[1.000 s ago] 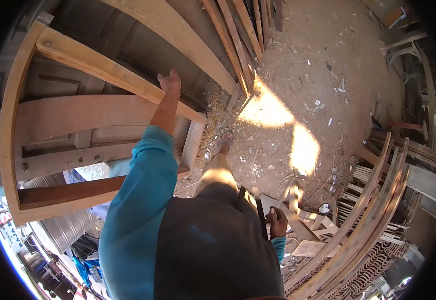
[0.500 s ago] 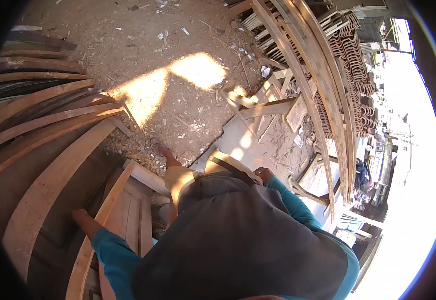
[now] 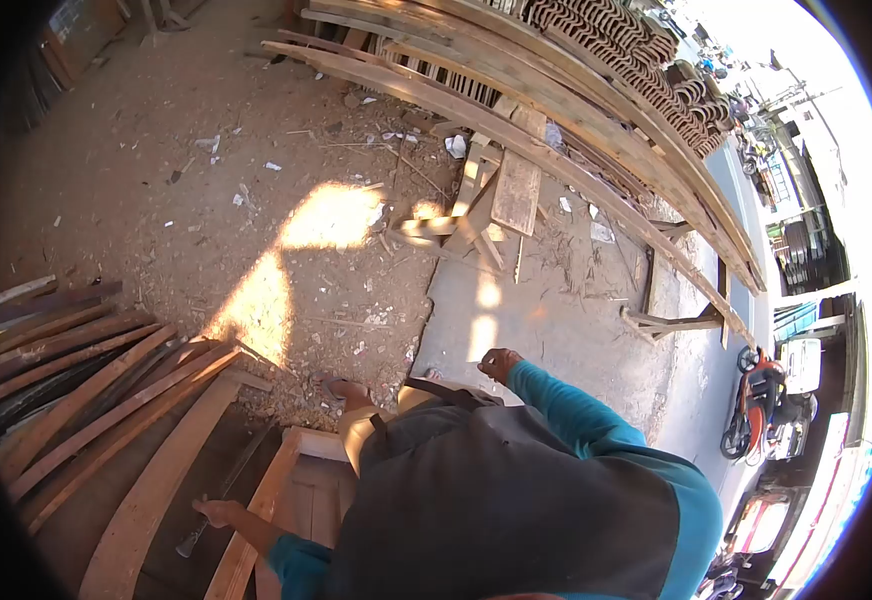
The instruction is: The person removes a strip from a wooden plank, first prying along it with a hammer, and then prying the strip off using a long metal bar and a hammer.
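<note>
A dirt floor strewn with shavings and scraps meets a grey concrete slab, with stacked wavy roof tiles and long timber beams at one o'clock and a motorcycle near four. At half past seven, the left hand is over a long, thin tool; whether the fingers grip it I cannot tell. A curved board lies at eight o'clock, a wooden rail at seven. Toward half past four, near the centre, the right hand has curled fingers; I cannot tell whether they hold anything.
</note>
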`<action>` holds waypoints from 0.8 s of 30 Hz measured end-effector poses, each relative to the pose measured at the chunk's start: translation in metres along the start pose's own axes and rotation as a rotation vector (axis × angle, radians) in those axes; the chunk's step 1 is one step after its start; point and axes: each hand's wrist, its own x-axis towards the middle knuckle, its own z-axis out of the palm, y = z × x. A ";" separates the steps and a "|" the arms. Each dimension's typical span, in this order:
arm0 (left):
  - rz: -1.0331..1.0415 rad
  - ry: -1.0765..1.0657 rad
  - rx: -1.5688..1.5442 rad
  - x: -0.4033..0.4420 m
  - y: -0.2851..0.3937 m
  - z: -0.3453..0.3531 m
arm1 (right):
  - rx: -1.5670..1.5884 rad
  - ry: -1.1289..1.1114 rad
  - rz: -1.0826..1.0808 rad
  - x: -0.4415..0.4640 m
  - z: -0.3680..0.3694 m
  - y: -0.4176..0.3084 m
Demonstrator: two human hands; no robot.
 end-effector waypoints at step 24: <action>1.751 -2.030 -0.344 -0.555 0.207 -0.018 | 0.614 0.470 0.063 -0.116 0.062 0.019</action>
